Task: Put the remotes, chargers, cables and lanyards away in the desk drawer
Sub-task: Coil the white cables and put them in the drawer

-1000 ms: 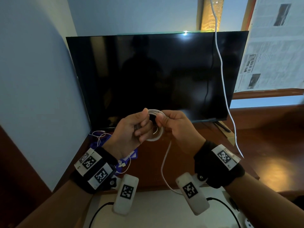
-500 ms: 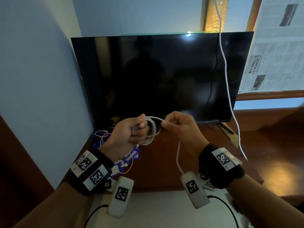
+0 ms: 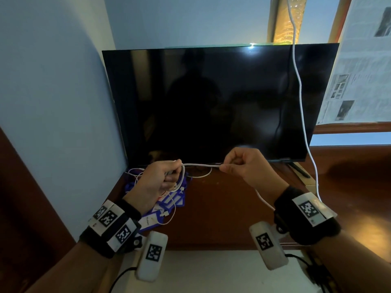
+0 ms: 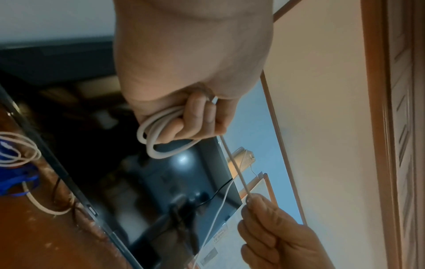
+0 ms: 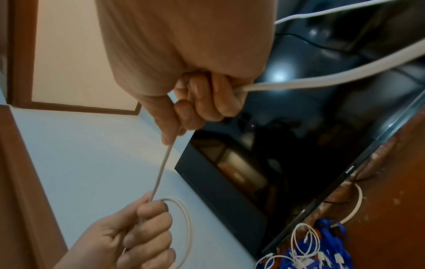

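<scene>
A white cable (image 3: 201, 165) stretches taut between my two hands in front of the black TV. My left hand (image 3: 157, 180) grips a small coil of it, seen as loops (image 4: 158, 134) under the curled fingers. My right hand (image 3: 237, 166) pinches the straight run (image 5: 164, 163) between thumb and forefinger; its tail (image 5: 345, 74) runs back past the wrist. On the desk under my left hand lie blue lanyards with badge holders (image 3: 169, 203) and thin white cables (image 5: 306, 242) tangled over them.
The black TV (image 3: 211, 102) stands on the brown wooden desk (image 3: 222, 208) against a blue wall. Another white cord (image 3: 300, 92) hangs from above across the screen's right side. A dark remote-like object (image 3: 298, 170) lies by the TV's right foot.
My hands have moved apart and lower: the right hand drew a straight length of cable out to the right while the left kept hold of the coil.
</scene>
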Tool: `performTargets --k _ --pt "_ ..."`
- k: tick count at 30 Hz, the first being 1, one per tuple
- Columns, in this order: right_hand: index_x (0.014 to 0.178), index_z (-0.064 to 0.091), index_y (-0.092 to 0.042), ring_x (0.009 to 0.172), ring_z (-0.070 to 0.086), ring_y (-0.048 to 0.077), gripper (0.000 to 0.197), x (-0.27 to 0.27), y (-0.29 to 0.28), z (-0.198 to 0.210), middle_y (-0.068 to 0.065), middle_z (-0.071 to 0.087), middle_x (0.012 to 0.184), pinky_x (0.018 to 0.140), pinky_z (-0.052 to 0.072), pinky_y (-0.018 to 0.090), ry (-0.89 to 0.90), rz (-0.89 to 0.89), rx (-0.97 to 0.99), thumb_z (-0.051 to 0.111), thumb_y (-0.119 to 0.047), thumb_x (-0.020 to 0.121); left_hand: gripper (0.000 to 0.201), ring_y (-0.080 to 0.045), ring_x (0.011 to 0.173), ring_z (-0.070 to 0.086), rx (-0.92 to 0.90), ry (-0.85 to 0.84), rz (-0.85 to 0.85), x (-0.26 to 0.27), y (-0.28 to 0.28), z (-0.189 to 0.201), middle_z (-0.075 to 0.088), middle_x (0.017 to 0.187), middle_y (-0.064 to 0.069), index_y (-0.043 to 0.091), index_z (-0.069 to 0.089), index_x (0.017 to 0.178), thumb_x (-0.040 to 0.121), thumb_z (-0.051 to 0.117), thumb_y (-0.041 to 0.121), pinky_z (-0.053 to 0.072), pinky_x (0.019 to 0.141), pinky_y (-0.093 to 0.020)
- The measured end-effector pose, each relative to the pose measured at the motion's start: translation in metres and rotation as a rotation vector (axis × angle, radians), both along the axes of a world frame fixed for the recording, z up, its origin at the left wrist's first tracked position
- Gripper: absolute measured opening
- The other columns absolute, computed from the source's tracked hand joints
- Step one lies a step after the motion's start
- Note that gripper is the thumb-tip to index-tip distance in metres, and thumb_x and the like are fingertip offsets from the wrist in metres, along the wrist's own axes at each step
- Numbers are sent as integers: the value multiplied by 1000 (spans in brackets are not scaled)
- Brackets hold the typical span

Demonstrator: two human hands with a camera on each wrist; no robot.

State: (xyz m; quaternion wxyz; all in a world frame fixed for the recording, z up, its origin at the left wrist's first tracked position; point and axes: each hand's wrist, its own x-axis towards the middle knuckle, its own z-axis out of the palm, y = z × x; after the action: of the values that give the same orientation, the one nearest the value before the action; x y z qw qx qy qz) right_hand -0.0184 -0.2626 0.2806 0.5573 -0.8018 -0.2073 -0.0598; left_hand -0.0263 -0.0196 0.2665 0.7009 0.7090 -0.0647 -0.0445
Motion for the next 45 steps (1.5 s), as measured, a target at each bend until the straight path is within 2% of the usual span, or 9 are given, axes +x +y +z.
performTargets --k 5,8,12,18,25,34,36,41,45 --pt "84 62 -10 70 62 40 10 4 -6 -8 18 68 77 67 55 45 -44 -27 -48 69 -17 84 30 -7 44 27 -56 -12 -46 -2 5 8 33 53 5 11 51 74 100 40 25 27 45 -19" --pt "81 60 -9 58 53 35 13 11 -12 -24 20 62 70 56 47 36 7 -39 19 68 -18 86 29 -7 44 25 -197 -34 26 -1 10 13 32 53 5 11 53 76 100 40 24 25 45 -21" --pt "77 57 -9 45 42 2 14 17 -6 -38 -11 51 52 47 35 13 64 -46 119 68 -11 85 30 -5 42 24 -361 -37 64 0 4 11 30 51 7 11 53 78 101 40 26 26 46 -21" --pt "76 58 -12 48 47 7 13 11 14 -41 -4 58 56 47 40 18 37 -75 28 67 -12 85 27 -7 50 26 -505 -108 78 -6 -14 15 31 58 4 12 54 81 101 40 25 28 57 -24" --pt "75 54 -24 45 48 0 20 -17 47 -29 -8 51 59 52 40 16 -73 73 -268 55 -19 94 34 -7 55 32 -35 -295 -11 -14 -40 20 35 61 5 16 46 79 104 27 26 31 62 -24" --pt "108 64 -17 77 57 12 19 -16 34 -25 2 61 91 69 48 23 -99 182 -239 50 -10 97 33 -2 78 57 244 -292 22 -15 -43 15 55 85 -1 15 56 88 103 30 30 45 78 -18" --pt "106 66 -14 75 59 11 18 -14 31 -26 2 63 88 69 50 22 -142 109 -199 52 -10 95 35 -10 83 58 333 -284 -23 -14 -43 15 58 88 -4 15 57 89 103 30 32 47 83 -27" --pt "93 61 -15 72 61 15 7 -11 29 -31 2 64 82 66 51 25 -199 23 -115 60 -9 91 32 -12 67 58 320 -116 -178 -15 -42 15 61 78 -5 10 56 94 103 33 31 46 69 -31" --pt "107 50 -12 63 60 22 35 -10 21 -32 7 62 72 62 50 30 -60 93 67 72 -7 80 34 -10 55 50 370 -51 -251 -16 -43 17 56 65 -1 9 57 87 102 36 30 41 57 -24"
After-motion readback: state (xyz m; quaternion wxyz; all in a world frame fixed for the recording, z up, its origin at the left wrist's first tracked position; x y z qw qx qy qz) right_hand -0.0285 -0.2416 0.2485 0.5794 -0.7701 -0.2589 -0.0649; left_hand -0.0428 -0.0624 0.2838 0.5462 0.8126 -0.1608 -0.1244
